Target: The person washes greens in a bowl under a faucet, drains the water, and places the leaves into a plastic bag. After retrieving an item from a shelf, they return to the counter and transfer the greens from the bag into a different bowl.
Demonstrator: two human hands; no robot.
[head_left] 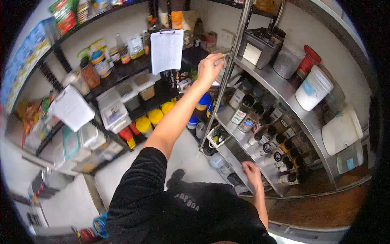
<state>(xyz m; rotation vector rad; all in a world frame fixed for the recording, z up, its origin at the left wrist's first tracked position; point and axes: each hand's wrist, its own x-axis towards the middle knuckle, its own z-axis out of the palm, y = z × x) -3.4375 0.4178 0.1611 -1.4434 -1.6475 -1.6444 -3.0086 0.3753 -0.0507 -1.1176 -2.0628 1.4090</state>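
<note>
Touching the left fingers (214, 57) — a yellowish strand (223, 55).

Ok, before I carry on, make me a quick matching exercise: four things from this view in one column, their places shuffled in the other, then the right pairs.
Things:
1. Left hand
2. Right hand
3. Yellow-lidded containers
4. White tub

Places:
A. Standing on the upper steel shelf
B. Lowered, near the dark-lidded jars
C. Raised, close by the metal post
D. In a row, low by the dark shelving

Right pairs: 1-C, 2-B, 3-D, 4-A.
</note>
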